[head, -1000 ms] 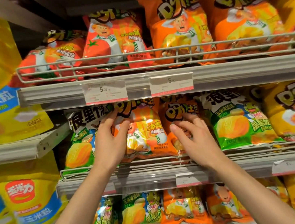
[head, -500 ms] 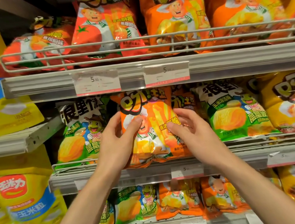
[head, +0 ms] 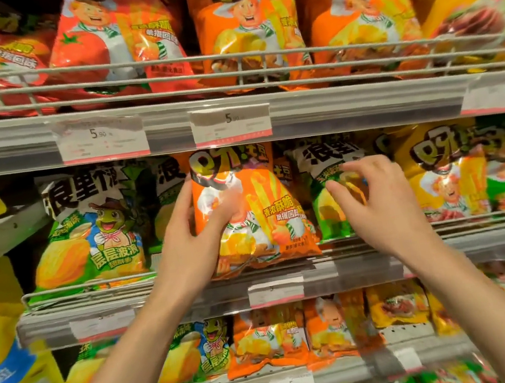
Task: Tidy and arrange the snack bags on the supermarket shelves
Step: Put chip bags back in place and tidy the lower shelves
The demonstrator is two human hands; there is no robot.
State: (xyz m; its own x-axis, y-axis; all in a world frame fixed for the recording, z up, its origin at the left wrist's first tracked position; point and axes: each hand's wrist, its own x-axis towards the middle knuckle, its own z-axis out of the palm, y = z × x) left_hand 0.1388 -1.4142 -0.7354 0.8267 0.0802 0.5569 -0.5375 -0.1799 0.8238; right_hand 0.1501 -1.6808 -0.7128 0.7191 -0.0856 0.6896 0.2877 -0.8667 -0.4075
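An orange snack bag (head: 257,210) stands upright on the middle shelf (head: 90,292), behind its wire rail. My left hand (head: 191,235) grips the bag's left edge, with the thumb across its front. To the right, my right hand (head: 379,202) is off the orange bag. Its thumb and curled fingers pinch the front of a green snack bag (head: 330,222) next to it. That green bag is partly hidden by my hand and by the orange bag.
Another green bag (head: 89,243) stands left of the orange one, and a yellow bag (head: 449,170) stands further right. Red and orange bags (head: 247,26) fill the upper shelf above price tags (head: 230,123). More bags (head: 266,342) line the lower shelf. Large yellow packs (head: 8,381) hang at left.
The orange bag was lifted upright at the shelf front. My right hand let go of its right edge and moved right onto the green bag. My left hand keeps its hold.
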